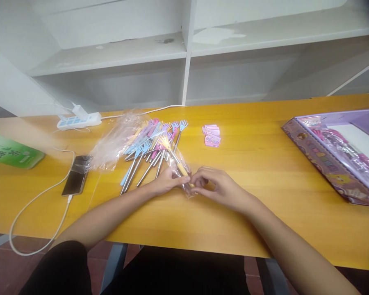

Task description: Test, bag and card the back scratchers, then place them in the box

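Observation:
A yellow back scratcher with a metal shaft and a hand-shaped head lies tilted inside a clear plastic bag. My left hand is closed around the bagged handle, thumb on top. At the handle's lower end, the fingers of my right hand pinch the bag's end; part of the grip is hidden behind the fingers. Just beyond my left hand is a pile of back scratchers in blue, pink, purple and yellow, with metal shafts. Clear plastic bags lie heaped on the pile's left side.
Small pink cards lie beyond my hands. On the right stands a purple display box holding bagged back scratchers. To the left are a phone on a white cable, a green bottle and a power strip. Shelving rises behind the table.

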### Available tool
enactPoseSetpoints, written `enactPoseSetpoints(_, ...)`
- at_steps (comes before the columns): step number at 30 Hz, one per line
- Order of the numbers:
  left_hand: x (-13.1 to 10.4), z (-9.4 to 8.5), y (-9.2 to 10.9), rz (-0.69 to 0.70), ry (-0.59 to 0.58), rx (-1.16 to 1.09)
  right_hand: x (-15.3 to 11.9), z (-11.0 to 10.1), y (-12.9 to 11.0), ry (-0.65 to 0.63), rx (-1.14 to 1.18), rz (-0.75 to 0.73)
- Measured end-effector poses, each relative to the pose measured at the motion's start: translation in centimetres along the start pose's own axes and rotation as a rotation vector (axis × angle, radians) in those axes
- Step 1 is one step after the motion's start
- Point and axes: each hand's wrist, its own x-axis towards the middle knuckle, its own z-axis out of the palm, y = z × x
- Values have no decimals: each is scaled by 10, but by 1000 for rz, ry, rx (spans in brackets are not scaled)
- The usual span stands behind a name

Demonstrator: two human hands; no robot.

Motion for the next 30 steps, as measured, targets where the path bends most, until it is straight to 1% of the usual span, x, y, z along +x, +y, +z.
enactPoseSetpoints(2, -1, 1, 0, -8, -19, -25, 0, 0, 1, 20, -10, 8)
enactPoseSetpoints(6, -3, 3, -2, -42, -98, -31, 1, 0, 3, 43, 5, 32)
enactPoseSetpoints(9, -5, 3, -4, -57, -116, -19, 1, 3, 5, 47, 54, 71)
enactPoseSetpoints(16, -5, 7, -4, -41, -76, -29, 0, 6, 9, 48, 114, 113)
enactPoseSetpoints(21, -4, 8, -6, 1, -94, -23, 1, 7, 9, 49, 150, 132)
enactPoseSetpoints(23, -3, 7, -8, 6, -81, -4, 1, 8, 9, 64, 138, 123)
enactPoseSetpoints(27, -2, 7, -9, 11, -34, 47, 1, 9, 13, 142, 76, 117)
enactPoseSetpoints(30, -3, 8, -7, 20, -39, 7, 1, 8, 16, 123, 79, 147)
